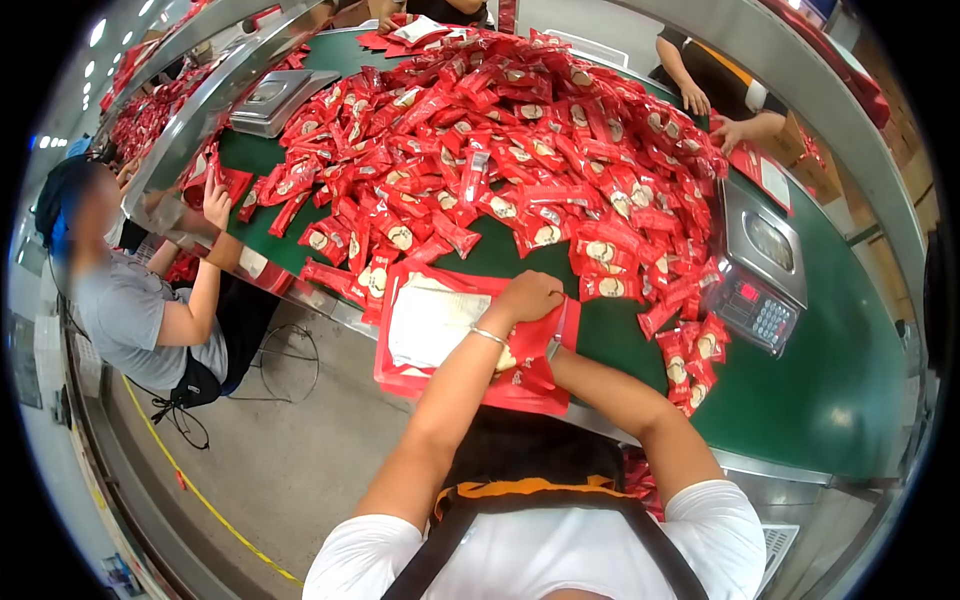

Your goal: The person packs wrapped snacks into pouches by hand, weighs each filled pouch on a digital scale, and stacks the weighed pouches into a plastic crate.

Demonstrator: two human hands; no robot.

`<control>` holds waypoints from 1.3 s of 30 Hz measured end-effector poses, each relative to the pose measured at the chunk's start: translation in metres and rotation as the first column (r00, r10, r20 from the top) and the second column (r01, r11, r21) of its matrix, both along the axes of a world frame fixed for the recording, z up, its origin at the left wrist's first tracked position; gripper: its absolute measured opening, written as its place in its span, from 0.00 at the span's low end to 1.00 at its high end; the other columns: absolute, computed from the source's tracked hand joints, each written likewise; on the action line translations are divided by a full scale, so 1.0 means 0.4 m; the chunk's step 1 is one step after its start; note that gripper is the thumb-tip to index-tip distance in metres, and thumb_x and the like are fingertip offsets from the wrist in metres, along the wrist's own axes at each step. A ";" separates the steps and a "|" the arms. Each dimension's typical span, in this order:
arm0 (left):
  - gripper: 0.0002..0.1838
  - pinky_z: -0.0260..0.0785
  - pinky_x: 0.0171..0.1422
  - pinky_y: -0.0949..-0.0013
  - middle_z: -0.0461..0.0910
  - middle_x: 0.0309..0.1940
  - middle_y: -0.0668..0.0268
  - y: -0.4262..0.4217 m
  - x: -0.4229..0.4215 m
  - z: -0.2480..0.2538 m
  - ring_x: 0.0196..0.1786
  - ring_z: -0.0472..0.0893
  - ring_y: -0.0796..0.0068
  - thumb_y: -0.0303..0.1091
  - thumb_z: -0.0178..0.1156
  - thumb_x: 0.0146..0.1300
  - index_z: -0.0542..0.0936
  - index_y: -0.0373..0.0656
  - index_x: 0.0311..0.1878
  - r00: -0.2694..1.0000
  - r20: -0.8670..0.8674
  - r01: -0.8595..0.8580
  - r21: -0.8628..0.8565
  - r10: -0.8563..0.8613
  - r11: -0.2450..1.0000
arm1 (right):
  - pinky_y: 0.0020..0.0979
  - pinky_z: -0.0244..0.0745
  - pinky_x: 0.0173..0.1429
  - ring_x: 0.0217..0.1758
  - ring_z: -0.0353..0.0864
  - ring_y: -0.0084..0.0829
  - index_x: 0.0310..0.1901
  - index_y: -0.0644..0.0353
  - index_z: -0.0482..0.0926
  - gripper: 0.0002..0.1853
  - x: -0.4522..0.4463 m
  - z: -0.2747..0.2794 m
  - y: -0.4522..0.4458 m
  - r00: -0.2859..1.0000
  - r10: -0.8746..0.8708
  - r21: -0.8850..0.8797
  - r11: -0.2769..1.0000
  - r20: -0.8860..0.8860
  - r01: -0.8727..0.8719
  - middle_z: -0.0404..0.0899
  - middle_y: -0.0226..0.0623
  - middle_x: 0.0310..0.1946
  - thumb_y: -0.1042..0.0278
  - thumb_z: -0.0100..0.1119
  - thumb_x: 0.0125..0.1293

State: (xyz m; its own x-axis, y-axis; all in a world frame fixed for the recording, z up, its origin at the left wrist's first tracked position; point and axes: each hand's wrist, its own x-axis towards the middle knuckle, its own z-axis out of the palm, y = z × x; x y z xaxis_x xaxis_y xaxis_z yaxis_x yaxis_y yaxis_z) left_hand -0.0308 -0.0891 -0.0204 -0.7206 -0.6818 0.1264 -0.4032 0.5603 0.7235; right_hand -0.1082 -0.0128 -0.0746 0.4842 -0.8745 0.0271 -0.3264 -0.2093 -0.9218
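A large red bag with a white label [425, 320] lies at the table's near edge, below the pile. My left hand [532, 297] is over the upper right part of this red packaging, its fingers curled down at the top edge of a red bag [535, 375]. What the fingers pinch is too small to make out. My right hand reaches in from the right; its wrist shows beside the bag, and its fingers are hidden behind or inside the red packaging. Many small red packets [450, 150] with cream round prints are heaped just beyond my hands.
A digital scale [760, 265] stands right of the pile on the green table [850, 360]. Another scale [275, 100] is at the back left. A co-worker in grey [150, 310] works at the left. Other people's hands reach in at the far side. Loose packets [690, 362] lie near the right scale.
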 end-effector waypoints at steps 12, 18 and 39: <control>0.07 0.73 0.29 0.50 0.81 0.20 0.56 0.185 -0.072 0.370 0.25 0.82 0.52 0.35 0.59 0.61 0.77 0.43 0.31 0.942 0.010 -0.272 -0.565 0.336 0.779 | 0.39 0.67 0.69 0.66 0.70 0.37 0.61 0.62 0.69 0.29 -0.196 0.419 0.088 0.997 0.035 0.531 0.847 -0.069 0.007 0.73 0.51 0.60 0.67 0.66 0.59; 0.23 0.57 0.73 0.45 0.74 0.58 0.57 0.326 -0.144 0.486 0.64 0.72 0.50 0.27 0.65 0.56 0.77 0.44 0.57 0.938 -0.348 -0.231 -0.636 -0.005 0.737 | 0.26 0.76 0.41 0.39 0.80 0.21 0.54 0.60 0.79 0.14 -0.419 0.391 0.121 0.577 -0.636 0.066 0.699 0.513 0.712 0.82 0.31 0.41 0.65 0.59 0.70; 0.32 0.46 0.77 0.38 0.67 0.70 0.56 0.471 -0.116 -0.001 0.74 0.61 0.51 0.51 0.57 0.62 0.73 0.41 0.65 0.954 0.268 -0.012 -0.422 0.138 0.907 | 0.19 0.62 0.28 0.24 0.67 0.15 0.40 0.63 0.78 0.20 -0.905 0.084 0.660 -0.362 -0.876 0.123 -0.340 0.318 0.932 0.74 0.26 0.23 0.53 0.47 0.77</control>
